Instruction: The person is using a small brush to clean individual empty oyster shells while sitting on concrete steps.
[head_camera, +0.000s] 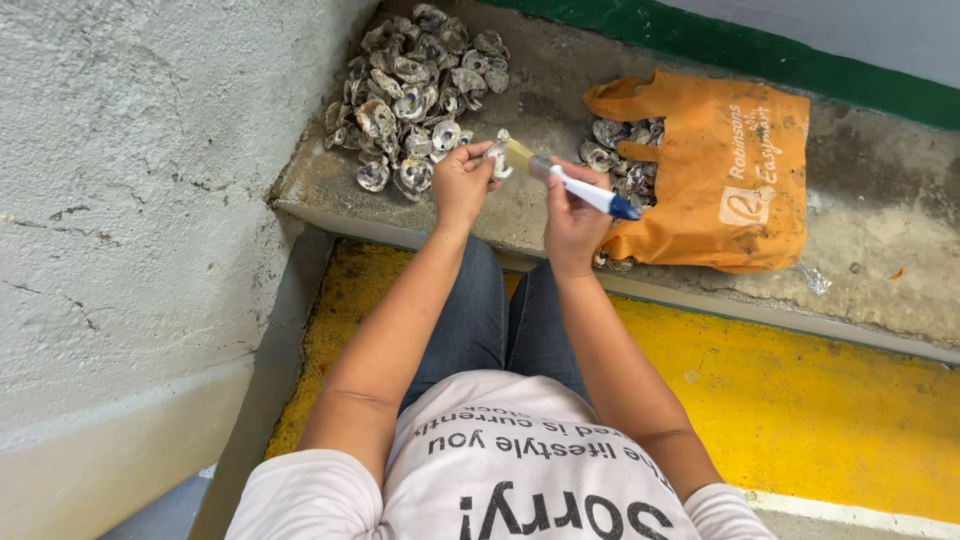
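Observation:
My left hand (462, 183) grips a small grey oyster shell (496, 157) by its edge, held above the concrete step. My right hand (572, 213) holds a paintbrush (568, 180) with a white and blue handle; its pale bristles touch the shell. A pile of several rough grey oyster shells (415, 90) lies on the step just beyond my left hand. An orange cloth bag (725, 175) lies on its side to the right of my right hand, with more shells (620, 150) spilling from its mouth.
A rough white wall (130, 180) closes off the left side. The concrete step (880, 230) has a pale front edge, and a yellow painted floor (800, 400) lies below it. A green band (760, 50) runs along the back wall. My knees in jeans (500, 320) sit under my hands.

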